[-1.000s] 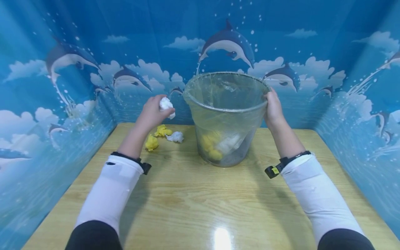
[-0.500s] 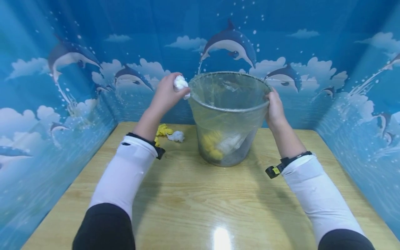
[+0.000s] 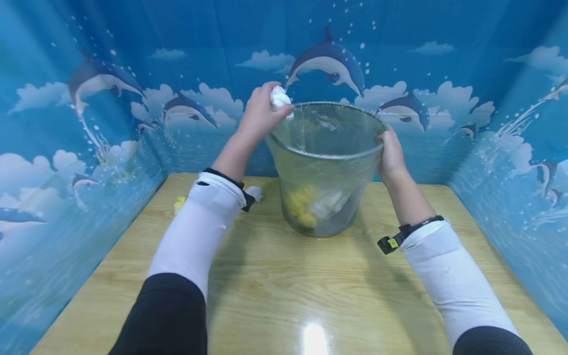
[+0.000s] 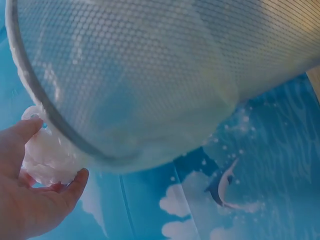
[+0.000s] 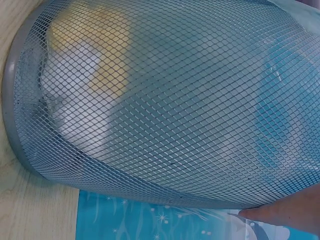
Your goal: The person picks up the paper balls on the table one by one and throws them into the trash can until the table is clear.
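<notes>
My left hand (image 3: 262, 112) pinches a crumpled white paper ball (image 3: 280, 97) at the left rim of a mesh wastebasket (image 3: 324, 177). In the left wrist view, the paper ball (image 4: 50, 157) sits between thumb and fingers just outside the round rim (image 4: 65, 132). My right hand (image 3: 390, 154) grips the basket's right rim; only part of that hand (image 5: 287, 212) shows in the right wrist view. A clear plastic bag lines the basket, which stands upright. Yellow paper balls (image 3: 301, 202) and white paper (image 5: 77, 107) lie at its bottom, seen through the mesh.
On the wooden table (image 3: 284, 286), a white paper ball (image 3: 255, 193) and a yellow one (image 3: 179, 202) lie left of the basket, partly hidden by my left forearm. A blue dolphin-print curtain (image 3: 186, 59) surrounds the table at the back and sides.
My left hand has carried the white paper ball up and rightward from above the loose balls to the basket's rim. The right hand stays on the rim.
</notes>
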`<control>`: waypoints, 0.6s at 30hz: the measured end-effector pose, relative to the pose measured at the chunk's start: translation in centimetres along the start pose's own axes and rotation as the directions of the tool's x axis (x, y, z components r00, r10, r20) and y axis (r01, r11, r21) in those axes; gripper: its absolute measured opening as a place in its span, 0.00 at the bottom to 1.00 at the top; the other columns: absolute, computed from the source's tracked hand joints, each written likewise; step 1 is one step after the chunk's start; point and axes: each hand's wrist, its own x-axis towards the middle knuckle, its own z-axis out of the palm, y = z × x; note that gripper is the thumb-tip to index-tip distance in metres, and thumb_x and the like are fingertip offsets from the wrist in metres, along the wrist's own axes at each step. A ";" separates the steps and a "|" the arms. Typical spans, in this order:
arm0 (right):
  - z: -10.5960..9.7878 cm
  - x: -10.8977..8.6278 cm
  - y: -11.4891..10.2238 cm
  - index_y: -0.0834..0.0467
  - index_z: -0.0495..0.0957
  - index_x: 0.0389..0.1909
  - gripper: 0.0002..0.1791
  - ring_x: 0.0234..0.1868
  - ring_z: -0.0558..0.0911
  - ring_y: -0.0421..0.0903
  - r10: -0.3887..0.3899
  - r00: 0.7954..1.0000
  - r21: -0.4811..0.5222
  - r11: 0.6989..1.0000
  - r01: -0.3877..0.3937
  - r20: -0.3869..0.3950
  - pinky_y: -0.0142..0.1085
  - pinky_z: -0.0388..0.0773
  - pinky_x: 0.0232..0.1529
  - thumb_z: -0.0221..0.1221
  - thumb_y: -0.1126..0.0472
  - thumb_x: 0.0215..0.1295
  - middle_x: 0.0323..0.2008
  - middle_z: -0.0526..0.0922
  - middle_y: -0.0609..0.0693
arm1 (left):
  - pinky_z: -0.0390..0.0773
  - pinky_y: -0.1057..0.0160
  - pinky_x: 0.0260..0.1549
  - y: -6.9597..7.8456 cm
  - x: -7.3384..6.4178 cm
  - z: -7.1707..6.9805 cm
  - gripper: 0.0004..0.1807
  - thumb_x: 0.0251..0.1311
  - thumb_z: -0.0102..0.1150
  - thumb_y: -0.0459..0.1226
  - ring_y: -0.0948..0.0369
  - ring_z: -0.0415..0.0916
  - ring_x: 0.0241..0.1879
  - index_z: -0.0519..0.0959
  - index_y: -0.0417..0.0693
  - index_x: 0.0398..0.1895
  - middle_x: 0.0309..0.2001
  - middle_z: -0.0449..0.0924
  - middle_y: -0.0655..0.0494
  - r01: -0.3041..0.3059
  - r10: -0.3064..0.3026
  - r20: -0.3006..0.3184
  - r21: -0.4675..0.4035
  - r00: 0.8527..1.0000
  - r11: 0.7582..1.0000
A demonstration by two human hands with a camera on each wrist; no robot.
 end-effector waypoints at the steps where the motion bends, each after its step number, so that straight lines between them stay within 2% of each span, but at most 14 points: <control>1: 0.0 0.0 0.0 0.53 0.33 0.78 0.38 0.77 0.38 0.46 0.001 1.000 -0.002 1.000 -0.001 0.002 0.42 0.41 0.75 0.31 0.59 0.66 0.78 0.31 0.44 | 0.74 0.61 0.55 0.3 0.2 0.2 0.38 0.64 0.56 0.51 0.58 0.64 0.63 0.55 0.58 0.75 0.70 0.59 0.52 -0.004 0.004 0.010 0.003 1.000 1.000; 11: 0.1 0.0 0.0 0.53 0.34 0.78 0.38 0.77 0.40 0.46 -0.009 1.000 0.013 1.000 0.009 0.006 0.41 0.41 0.75 0.31 0.58 0.67 0.78 0.32 0.44 | 0.75 0.63 0.52 2.9 1.1 2.4 0.42 0.64 0.56 0.52 0.58 0.64 0.62 0.49 0.57 0.77 0.71 0.56 0.50 -0.044 0.041 0.131 0.019 0.991 0.999; 18: 0.1 0.0 0.0 0.52 0.34 0.78 0.38 0.77 0.40 0.46 -0.007 1.000 0.014 1.000 0.007 0.006 0.42 0.43 0.74 0.32 0.58 0.67 0.78 0.33 0.44 | 0.71 0.59 0.60 4.1 1.0 3.6 0.43 0.64 0.56 0.51 0.57 0.61 0.68 0.46 0.61 0.77 0.75 0.50 0.52 -0.054 0.046 0.199 0.035 0.979 0.998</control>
